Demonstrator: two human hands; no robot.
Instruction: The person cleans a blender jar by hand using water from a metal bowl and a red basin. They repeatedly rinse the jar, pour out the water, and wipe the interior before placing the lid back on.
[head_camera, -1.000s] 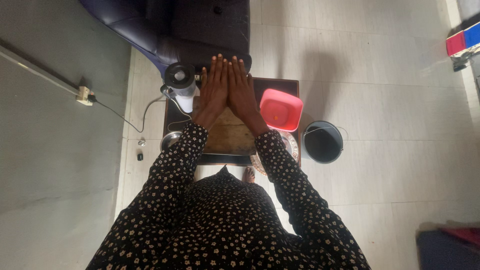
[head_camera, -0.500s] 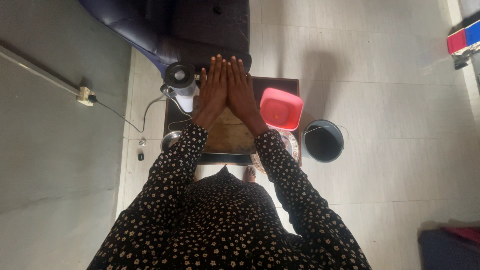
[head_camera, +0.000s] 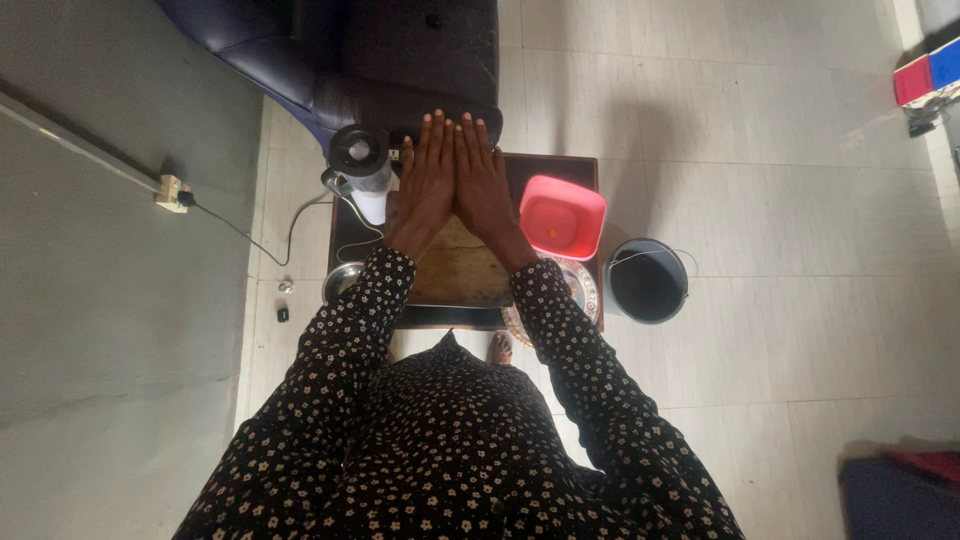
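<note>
Pale floor tiles (head_camera: 780, 170) surround a dark sofa (head_camera: 400, 50) and, just before it, a small dark counter (head_camera: 560, 170). Both arms stretch forward over the counter, left hand (head_camera: 428, 185) and right hand (head_camera: 482, 185) flat, palms down, side by side and touching, fingers (head_camera: 440, 135) straight and pressed together, holding nothing, above a wooden board (head_camera: 460, 270). Beside the counter stands a black bucket (head_camera: 647, 280); on it, a red tub (head_camera: 562, 216) holds one small orange bit, and a blender (head_camera: 362, 165) stands left of the hands.

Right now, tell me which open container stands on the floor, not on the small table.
The dark bucket, round with a wire handle, stands on the tiled floor right of the table. The pink square tub sits on the table.
</note>
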